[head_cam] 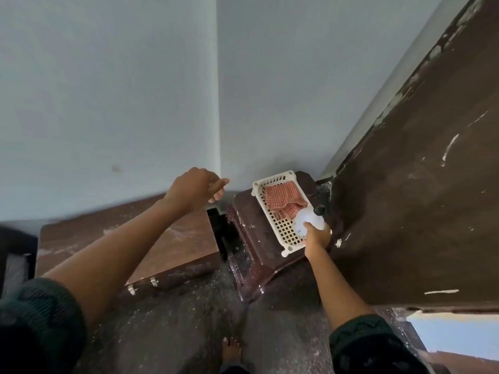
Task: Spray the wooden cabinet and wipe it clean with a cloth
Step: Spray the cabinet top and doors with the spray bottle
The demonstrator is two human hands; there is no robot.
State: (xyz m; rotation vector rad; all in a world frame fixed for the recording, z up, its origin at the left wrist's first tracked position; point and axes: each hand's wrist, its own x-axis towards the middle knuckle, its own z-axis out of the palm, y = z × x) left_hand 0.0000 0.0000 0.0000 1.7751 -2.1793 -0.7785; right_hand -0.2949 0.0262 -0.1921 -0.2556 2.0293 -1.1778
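A dark brown wooden cabinet [421, 201] with white streaks and smears fills the right side. Next to it a white plastic basket [272, 182] sits on a dark plastic stool [251, 238]. A red checked cloth [282, 197] lies folded in the basket. My right hand [317, 237] grips a white spray bottle [307, 221] with a black nozzle, held over the basket's near end. My left hand [195, 188] hovers in the air to the left of the basket, fingers loosely curled, holding nothing.
A low brown wooden box [162, 238] with metal hinges lies on the left against the grey wall. The dark floor [172, 327] is speckled with white dust. My bare foot [231, 349] shows at the bottom. The stool stands in the wall corner.
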